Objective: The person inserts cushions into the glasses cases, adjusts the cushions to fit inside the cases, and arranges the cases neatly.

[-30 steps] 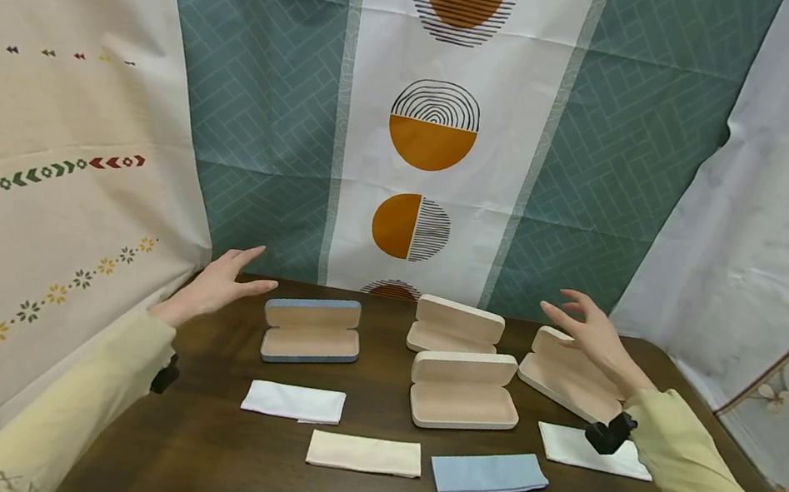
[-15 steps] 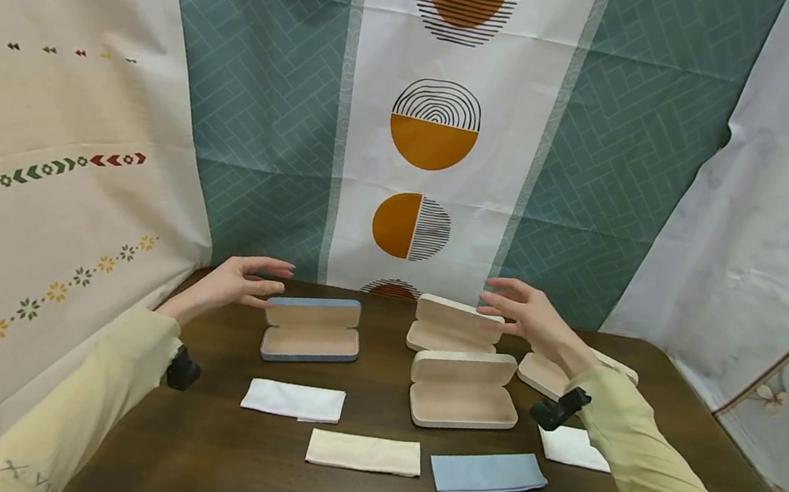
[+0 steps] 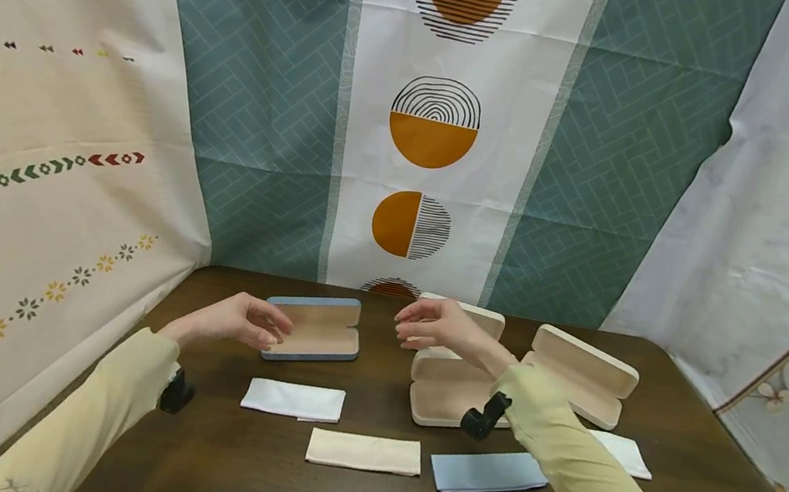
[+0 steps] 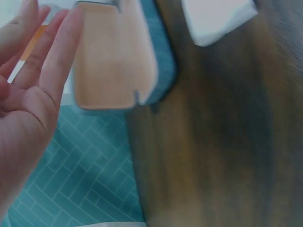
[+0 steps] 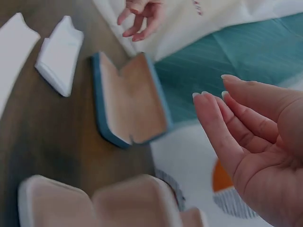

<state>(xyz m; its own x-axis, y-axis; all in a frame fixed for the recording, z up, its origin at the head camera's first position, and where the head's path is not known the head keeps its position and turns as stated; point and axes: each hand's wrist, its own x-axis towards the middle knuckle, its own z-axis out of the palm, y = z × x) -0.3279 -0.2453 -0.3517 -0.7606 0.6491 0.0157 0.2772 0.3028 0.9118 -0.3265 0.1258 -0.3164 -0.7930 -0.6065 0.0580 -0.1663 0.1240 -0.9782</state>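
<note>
A blue glasses case (image 3: 321, 335) with a beige lining lies with its lid up on the dark table. My left hand (image 3: 237, 321) hovers at its left side, fingers loosely bent and holding nothing; in the left wrist view the case (image 4: 111, 56) is beyond the fingers. Further right, my right hand (image 3: 449, 329) is in the air in front of the back cream glasses case (image 3: 483, 319), partly hiding it, and holds nothing. A nearer cream case (image 3: 445, 396) stands with its lid up below the right wrist. The right wrist view shows the right fingers (image 5: 215, 125) relaxed and apart from any case.
Another cream case (image 3: 584, 378) lies lid-up at the right. Along the front are folded cloths: white (image 3: 293, 400), cream (image 3: 364, 453), blue (image 3: 487, 472) and white (image 3: 626, 453), the last partly behind the right sleeve. Patterned curtains (image 3: 272, 94) hang behind the table (image 3: 218, 473).
My right hand has swept left from over the rightmost case to the back cream case. My left hand has shifted slightly right and lower, toward the blue case. Cases and cloths have stayed put.
</note>
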